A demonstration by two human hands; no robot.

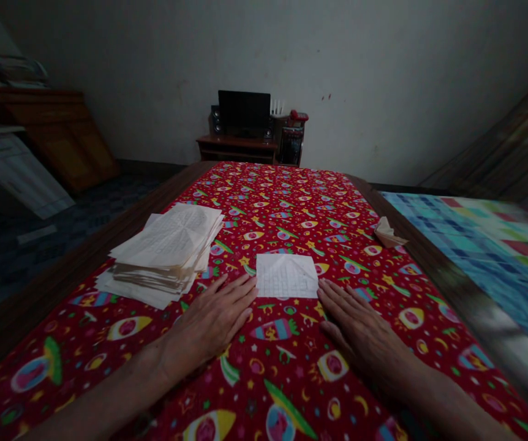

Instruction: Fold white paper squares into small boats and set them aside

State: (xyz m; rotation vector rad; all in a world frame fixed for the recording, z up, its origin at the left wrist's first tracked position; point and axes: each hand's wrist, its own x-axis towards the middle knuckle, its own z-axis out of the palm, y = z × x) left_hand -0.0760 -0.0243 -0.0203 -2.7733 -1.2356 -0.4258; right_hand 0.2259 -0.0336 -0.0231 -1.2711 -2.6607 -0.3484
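A small white sheet of paper with fold creases lies flat on the red patterned tablecloth. My left hand rests palm down on the cloth, fingers stretched out, its fingertips at the sheet's lower left corner. My right hand also lies flat and open, fingertips at the sheet's lower right corner. Neither hand holds anything.
A thick stack of printed paper sheets sits to the left of the sheet. A small folded paper piece lies near the table's right edge. A dark screen on a low cabinet stands at the far wall. A colourful mat covers the floor at right.
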